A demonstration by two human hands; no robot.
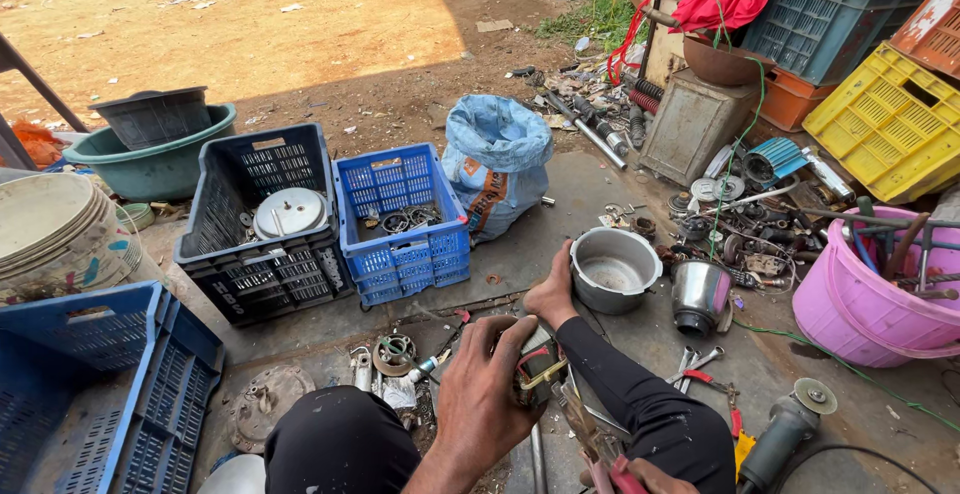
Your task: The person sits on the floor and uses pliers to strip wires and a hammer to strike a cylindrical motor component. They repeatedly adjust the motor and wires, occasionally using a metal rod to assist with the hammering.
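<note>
Outdoors, scrap-strewn concrete slab (600, 194) beside dirt yard (300, 44)

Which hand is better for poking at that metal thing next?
Probably the right hand: it holds the red-handled pliers, tips beside the metal motor part. The left hand is busy gripping that part.

Left grip (487, 394) closed, right grip (655, 476) low.
</note>
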